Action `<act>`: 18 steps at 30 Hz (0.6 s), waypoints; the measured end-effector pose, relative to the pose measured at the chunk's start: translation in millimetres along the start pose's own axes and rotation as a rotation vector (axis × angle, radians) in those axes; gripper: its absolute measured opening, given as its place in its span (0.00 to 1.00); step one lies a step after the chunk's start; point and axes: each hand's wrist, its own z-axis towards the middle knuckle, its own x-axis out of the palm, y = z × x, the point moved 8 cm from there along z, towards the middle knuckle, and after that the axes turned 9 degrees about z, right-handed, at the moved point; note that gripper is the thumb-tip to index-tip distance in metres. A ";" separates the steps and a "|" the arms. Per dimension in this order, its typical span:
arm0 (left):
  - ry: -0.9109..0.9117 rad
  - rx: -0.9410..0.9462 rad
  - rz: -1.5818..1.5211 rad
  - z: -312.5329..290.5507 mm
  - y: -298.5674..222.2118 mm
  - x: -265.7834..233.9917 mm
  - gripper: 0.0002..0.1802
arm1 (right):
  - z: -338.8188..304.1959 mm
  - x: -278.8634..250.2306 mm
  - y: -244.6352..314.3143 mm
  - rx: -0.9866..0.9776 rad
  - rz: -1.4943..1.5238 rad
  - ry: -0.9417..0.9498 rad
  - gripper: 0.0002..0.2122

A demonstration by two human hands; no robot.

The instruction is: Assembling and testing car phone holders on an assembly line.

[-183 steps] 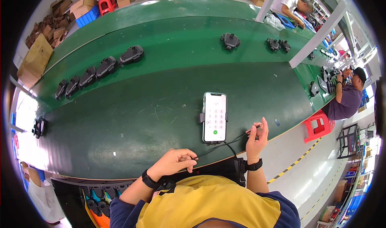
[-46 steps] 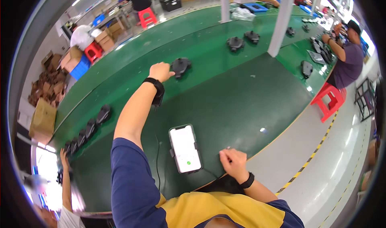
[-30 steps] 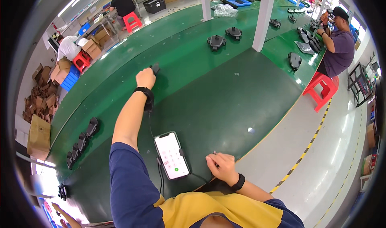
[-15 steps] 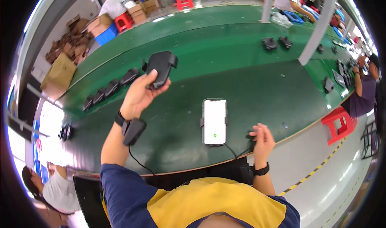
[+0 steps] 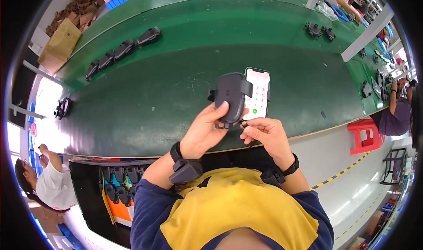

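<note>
My left hand [image 5: 205, 128] grips a black phone holder [image 5: 229, 91] with side clamp arms, its flat face turned up, over the green table. Pinched in my right hand [image 5: 266, 135] is a small cable plug [image 5: 244, 124], held close beside the holder's lower end. Whether the plug touches the holder I cannot tell. Behind the holder and partly covered by it, a smartphone [image 5: 261, 89] shows a lit keypad screen with a green round button. Both wrists wear black bands with dark boxes.
Several more black holders [image 5: 123, 50] form a row at the left, with others [image 5: 313, 29] at the far right. Below the table edge a bin of holders [image 5: 121, 196] shows. Co-workers sit at the lower left and right. A white post [image 5: 368, 33] and a red stool [image 5: 365, 136] stand right.
My left hand has brought the holder from the far left toward me, beside the phone. My right hand has moved left and now holds the plug close to it. The view has shifted too.
</note>
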 end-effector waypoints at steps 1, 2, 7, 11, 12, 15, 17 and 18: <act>0.027 -0.026 -0.003 -2.2 7.6 2.1 0.19 | -1.2 0.2 0.5 -0.032 0.016 -0.024 0.09; 0.055 -0.051 -0.005 -4.7 14.4 4.1 0.19 | -2.4 0.2 1.4 -0.065 0.031 -0.046 0.09; 0.103 -0.051 0.020 -8.1 20.9 3.8 0.20 | -6.5 0.5 1.3 -0.123 0.070 -0.086 0.08; 0.071 -0.031 0.017 -9.5 19.9 4.0 0.20 | -5.0 0.3 -1.9 -0.114 -0.051 -0.107 0.08; 0.070 -0.028 0.014 -9.2 19.8 3.7 0.20 | -3.8 0.2 -2.6 -0.111 -0.054 -0.104 0.08; 0.023 0.026 0.065 -7.7 16.9 -0.7 0.22 | -1.0 -6.8 -7.9 -0.062 -0.074 -0.162 0.07; -0.007 0.087 0.149 -7.1 12.8 -1.7 0.22 | -0.1 -9.3 -9.8 -0.011 -0.147 -0.175 0.06; -0.036 0.146 0.237 -7.3 8.3 -2.3 0.23 | -0.3 -11.5 -12.0 0.038 -0.219 -0.188 0.06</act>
